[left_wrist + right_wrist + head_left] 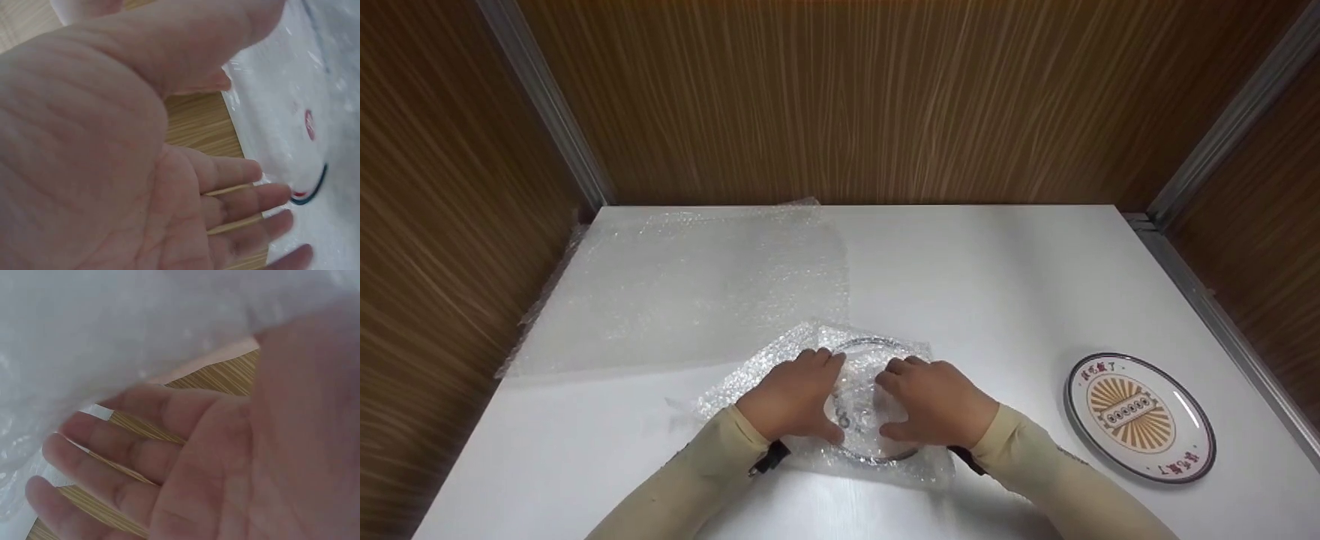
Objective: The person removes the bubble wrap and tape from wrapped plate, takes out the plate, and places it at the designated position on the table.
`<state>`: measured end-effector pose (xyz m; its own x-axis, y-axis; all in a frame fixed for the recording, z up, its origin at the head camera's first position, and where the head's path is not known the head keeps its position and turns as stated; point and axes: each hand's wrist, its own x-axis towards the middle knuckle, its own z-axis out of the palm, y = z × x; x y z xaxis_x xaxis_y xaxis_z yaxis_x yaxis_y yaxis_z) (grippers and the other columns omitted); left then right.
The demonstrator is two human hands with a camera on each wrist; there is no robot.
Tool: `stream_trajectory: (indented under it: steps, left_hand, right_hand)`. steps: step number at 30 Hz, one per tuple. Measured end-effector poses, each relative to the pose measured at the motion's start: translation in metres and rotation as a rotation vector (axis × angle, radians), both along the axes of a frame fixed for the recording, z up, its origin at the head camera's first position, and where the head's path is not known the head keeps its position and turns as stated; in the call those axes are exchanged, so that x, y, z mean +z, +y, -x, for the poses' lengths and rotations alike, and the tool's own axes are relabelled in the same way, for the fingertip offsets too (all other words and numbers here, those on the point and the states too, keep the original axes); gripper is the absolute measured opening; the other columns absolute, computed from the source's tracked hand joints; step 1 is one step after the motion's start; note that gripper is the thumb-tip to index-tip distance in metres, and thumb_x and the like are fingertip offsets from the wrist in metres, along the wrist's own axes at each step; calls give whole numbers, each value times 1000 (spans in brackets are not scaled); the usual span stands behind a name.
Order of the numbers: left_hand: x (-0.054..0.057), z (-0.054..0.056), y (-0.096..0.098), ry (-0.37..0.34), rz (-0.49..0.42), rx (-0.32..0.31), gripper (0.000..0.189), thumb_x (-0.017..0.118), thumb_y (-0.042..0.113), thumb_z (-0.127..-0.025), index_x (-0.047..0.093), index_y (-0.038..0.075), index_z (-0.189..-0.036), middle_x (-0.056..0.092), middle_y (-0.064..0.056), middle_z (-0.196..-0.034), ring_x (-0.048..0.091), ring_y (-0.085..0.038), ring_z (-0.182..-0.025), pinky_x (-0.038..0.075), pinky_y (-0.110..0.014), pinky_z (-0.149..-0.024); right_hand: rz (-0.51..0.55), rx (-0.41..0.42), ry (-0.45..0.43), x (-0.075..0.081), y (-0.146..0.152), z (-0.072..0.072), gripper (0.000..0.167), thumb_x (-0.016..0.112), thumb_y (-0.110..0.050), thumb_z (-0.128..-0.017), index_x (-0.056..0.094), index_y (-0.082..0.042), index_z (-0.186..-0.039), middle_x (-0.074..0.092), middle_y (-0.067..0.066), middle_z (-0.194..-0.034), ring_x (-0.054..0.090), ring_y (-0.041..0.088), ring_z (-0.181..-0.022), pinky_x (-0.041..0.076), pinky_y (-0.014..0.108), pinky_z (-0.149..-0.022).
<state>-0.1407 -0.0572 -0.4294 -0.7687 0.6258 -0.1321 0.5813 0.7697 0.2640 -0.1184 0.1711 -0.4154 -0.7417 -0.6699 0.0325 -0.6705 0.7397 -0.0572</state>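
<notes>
A plate with a dark rim lies on the table under clear bubble wrap, near the front. My left hand rests on the left part of the wrapped plate, and my right hand touches the right part. In the left wrist view the fingers are fairly straight against the wrap, with part of the dark rim showing through. Loosely extended fingers meet the bubble wrap in the right wrist view. The wrap hides much of the plate's print.
An unwrapped plate with a sunburst print and red lettering lies to the right. A flat bubble wrap sheet covers the back left of the white table, overhanging its left edge. Wood-grain panels stand around the back and sides.
</notes>
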Motion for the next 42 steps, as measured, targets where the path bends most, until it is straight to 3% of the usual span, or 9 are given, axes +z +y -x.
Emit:
stream_trajectory:
  steps: [5,9,17,23,28,31,34,37,42]
  left_hand:
    - [-6,3,-1,-28,-26,36,108,93,45,-71,41,-5,-152,51,-20,-148,51,-36,-134,49,-49,-106]
    - [-12,7,5,-38,-50,66,105,91,43,-74,40,-5,-153,48,-22,-149,52,-37,-133,50,-48,-105]
    - [-23,17,12,-84,-117,135,102,87,44,-80,37,-1,-156,40,-21,-157,55,-38,-132,51,-48,-104]
    - [-26,21,14,-46,-142,172,93,82,48,-84,43,-1,-153,47,-16,-151,56,-34,-127,54,-49,-98]
    - [-19,18,7,-76,-121,140,91,75,50,-90,39,-3,-155,37,-19,-161,46,-40,-141,46,-53,-109]
    - [-14,17,3,-86,-88,113,84,75,50,-89,48,-2,-150,35,-20,-163,39,-39,-146,41,-53,-114]
    - [-11,14,3,-28,-66,65,68,78,49,-86,65,0,-131,51,-18,-149,49,-36,-137,47,-50,-107]
    - [-9,13,5,19,-76,16,53,81,47,-84,71,3,-113,63,-13,-125,59,-30,-116,54,-45,-94]
    - [-9,13,5,17,-99,-82,45,82,41,-85,72,9,-115,64,-7,-124,60,-25,-116,54,-39,-96]
  right_hand:
    - [38,8,30,-1,2,1,27,86,-26,-75,67,-11,-88,60,-1,-79,55,18,-64,49,37,-50]
    - [61,-7,57,-1,5,5,25,88,-23,-76,65,-13,-82,57,-2,-75,53,16,-60,48,37,-49]
    - [70,-43,31,-4,12,16,25,88,-24,-79,67,-12,-85,59,-1,-77,56,18,-59,50,41,-50]
    - [73,-86,10,-4,20,28,18,84,-18,-83,68,-11,-88,64,0,-79,59,18,-60,52,42,-54]
    - [97,-87,17,-3,24,33,19,85,-16,-83,67,-13,-86,65,-1,-78,61,18,-63,53,43,-56]
    - [103,-78,27,-3,25,35,20,85,-17,-83,65,-13,-85,66,-1,-79,62,19,-64,53,43,-56]
    - [102,-80,34,-3,26,34,20,84,-17,-83,65,-13,-85,65,-1,-79,61,19,-64,52,43,-56]
    - [102,-94,50,-1,26,34,21,84,-18,-83,63,-13,-83,63,-2,-78,59,18,-63,51,43,-56]
    - [114,-87,85,2,26,35,21,83,-17,-83,62,-13,-82,60,-3,-76,58,16,-61,50,40,-53]
